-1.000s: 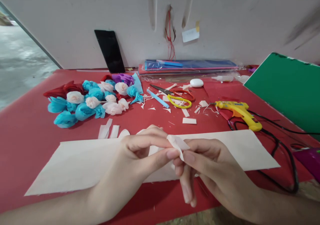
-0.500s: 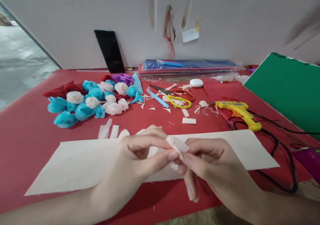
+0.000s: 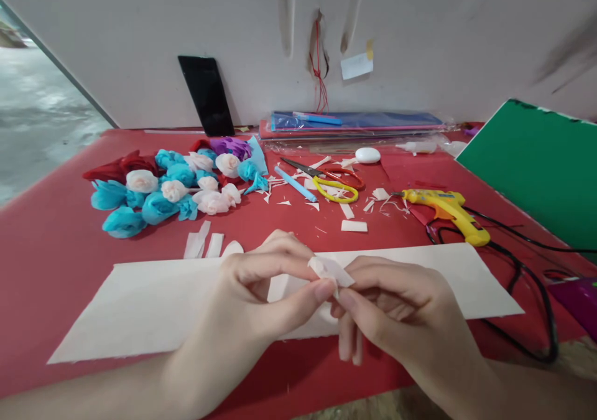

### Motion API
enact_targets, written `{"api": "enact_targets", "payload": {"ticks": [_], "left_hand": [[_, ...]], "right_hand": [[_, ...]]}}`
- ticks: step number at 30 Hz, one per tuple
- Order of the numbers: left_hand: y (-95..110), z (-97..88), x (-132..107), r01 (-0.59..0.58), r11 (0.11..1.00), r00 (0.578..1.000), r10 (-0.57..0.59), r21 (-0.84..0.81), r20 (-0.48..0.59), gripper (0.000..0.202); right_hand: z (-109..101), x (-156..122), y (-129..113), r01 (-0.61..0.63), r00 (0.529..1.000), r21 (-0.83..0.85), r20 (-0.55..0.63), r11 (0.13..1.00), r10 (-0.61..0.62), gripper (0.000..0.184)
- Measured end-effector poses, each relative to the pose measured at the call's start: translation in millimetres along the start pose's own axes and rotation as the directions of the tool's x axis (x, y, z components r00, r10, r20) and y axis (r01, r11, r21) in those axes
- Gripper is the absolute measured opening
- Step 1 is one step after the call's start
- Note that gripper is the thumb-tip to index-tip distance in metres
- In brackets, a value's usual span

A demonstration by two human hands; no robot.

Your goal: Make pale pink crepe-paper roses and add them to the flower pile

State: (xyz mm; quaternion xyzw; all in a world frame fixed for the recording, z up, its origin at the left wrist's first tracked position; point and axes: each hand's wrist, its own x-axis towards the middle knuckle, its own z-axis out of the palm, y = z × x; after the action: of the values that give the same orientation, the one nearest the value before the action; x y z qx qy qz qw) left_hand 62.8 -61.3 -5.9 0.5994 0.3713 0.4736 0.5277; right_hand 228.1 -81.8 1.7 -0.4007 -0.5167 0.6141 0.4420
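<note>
Between my two hands is a small piece of white crepe paper [image 3: 332,270], partly rolled at its left end. My left hand [image 3: 265,295] pinches the rolled end between thumb and forefinger. The thumb and forefinger of my right hand [image 3: 396,308] are closed on the paper's right edge and lower tip. Beneath both hands lies a long white paper sheet [image 3: 140,308], partly covered by them. Cut white paper strips [image 3: 196,241] rest just beyond its back edge, left of centre.
Blue, white, red and purple paper flowers [image 3: 161,205] are heaped at the left. Scissors [image 3: 333,188], a blue pen [image 3: 296,183] and scraps lie mid-table. A yellow glue gun [image 3: 448,211] with a black cord is at the right, near a green board [image 3: 536,171]. A phone [image 3: 206,96] leans on the wall.
The paper's left end looks more rolled and its flap lies at a slightly different angle. My right hand's lower fingers have drawn up and left a little.
</note>
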Motion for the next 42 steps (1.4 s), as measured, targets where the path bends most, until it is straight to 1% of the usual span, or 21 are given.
{"api": "enact_targets", "payload": {"ticks": [3, 7, 10, 13, 16, 19, 21, 24, 28, 30, 31, 33, 35, 36, 37, 39, 42], "left_hand": [[1.0, -0.8, -1.1, 0.008, 1.0, 1.0, -0.008, 0.022, -0.02, 0.022], [1.0, -1.7, -2.2, 0.01, 0.998, 0.999, -0.007, 0.059, -0.041, 0.02], [-0.4, -1.1, -2.2, 0.011, 0.998, 0.998, -0.007, 0.064, -0.063, 0.018], [-1.8, -0.5, -2.0, 0.02, 0.998, 0.998, -0.016, 0.06, -0.064, 0.018], [-2.2, -1.1, -2.4, 0.022, 0.998, 0.998, -0.019, 0.054, -0.051, 0.021], [-1.3, -2.9, -3.3, 0.011, 0.999, 0.999, -0.01, 0.039, -0.033, 0.023], [0.0, -3.8, -3.4, 0.006, 0.999, 1.0, -0.005, 0.047, -0.007, 0.023], [2.8, -4.0, -2.1, -0.027, 0.997, 1.0, 0.027, 0.07, 0.001, 0.021], [5.5, -5.0, 1.4, -0.046, 0.99, 0.999, 0.046, 0.135, 0.001, 0.013], [7.0, -7.4, 3.6, -0.107, 0.974, 0.994, 0.11, 0.2, -0.004, 0.016], [8.1, -9.1, 4.7, -0.164, 0.957, 0.985, 0.17, 0.238, -0.006, 0.022], [11.8, -13.1, 7.0, -0.313, 0.892, 0.946, 0.324, 0.326, 0.021, 0.027], [16.9, -17.2, 8.9, -0.447, 0.779, 0.885, 0.456, 0.44, 0.091, 0.025], [19.7, -19.2, 9.7, -0.487, 0.719, 0.859, 0.497, 0.496, 0.123, 0.024], [22.2, -21.1, 10.3, -0.516, 0.661, 0.836, 0.526, 0.545, 0.155, 0.023], [25.7, -24.5, 11.1, -0.544, 0.572, 0.809, 0.552, 0.614, 0.203, 0.02], [26.1, -28.2, 10.8, -0.56, 0.498, 0.787, 0.568, 0.662, 0.239, 0.019]], "right_hand": [[0.2, 3.4, -1.4, 0.025, 1.0, -0.02, 0.008, 0.999, -0.025, 0.011], [-0.2, 6.4, -1.2, 0.061, 0.998, -0.092, -0.006, 0.994, -0.062, 0.006], [-2.2, 3.9, 1.0, 0.062, 0.998, -0.116, 0.008, 0.991, -0.061, 0.009], [-4.1, 0.2, 2.4, 0.041, 0.998, -0.088, 0.048, 0.995, -0.037, 0.018], [-4.7, -0.2, 2.0, -0.009, 0.996, 0.008, 0.086, 1.0, 0.009, 0.019], [-5.0, 2.3, 2.5, -0.12, 0.987, 0.165, 0.127, 0.979, 0.1, 0.016], [-6.4, 3.6, 4.3, -0.186, 0.976, 0.241, 0.162, 0.953, 0.149, 0.016], [-10.2, 3.6, 7.7, -0.249, 0.959, 0.265, 0.202, 0.932, 0.199, 0.02], [-13.5, 2.6, 7.7, -0.303, 0.945, 0.257, 0.204, 0.918, 0.255, 0.023], [-13.2, 2.8, 5.7, -0.316, 0.942, 0.268, 0.202, 0.91, 0.268, 0.025], [-12.7, 3.0, 4.6, -0.325, 0.94, 0.275, 0.2, 0.905, 0.276, 0.025], [-11.5, 3.5, 2.7, -0.348, 0.933, 0.295, 0.205, 0.89, 0.297, 0.025], [-10.3, 3.9, 1.4, -0.367, 0.927, 0.319, 0.211, 0.874, 0.312, 0.026], [-9.9, 3.9, 0.9, -0.372, 0.925, 0.33, 0.213, 0.868, 0.316, 0.026], [-9.5, 3.9, 0.7, -0.374, 0.924, 0.341, 0.215, 0.863, 0.316, 0.026], [-9.2, 3.6, 0.5, -0.378, 0.923, 0.353, 0.221, 0.856, 0.316, 0.025], [-8.9, 3.2, 0.3, -0.391, 0.917, 0.356, 0.235, 0.849, 0.323, 0.025]]}}
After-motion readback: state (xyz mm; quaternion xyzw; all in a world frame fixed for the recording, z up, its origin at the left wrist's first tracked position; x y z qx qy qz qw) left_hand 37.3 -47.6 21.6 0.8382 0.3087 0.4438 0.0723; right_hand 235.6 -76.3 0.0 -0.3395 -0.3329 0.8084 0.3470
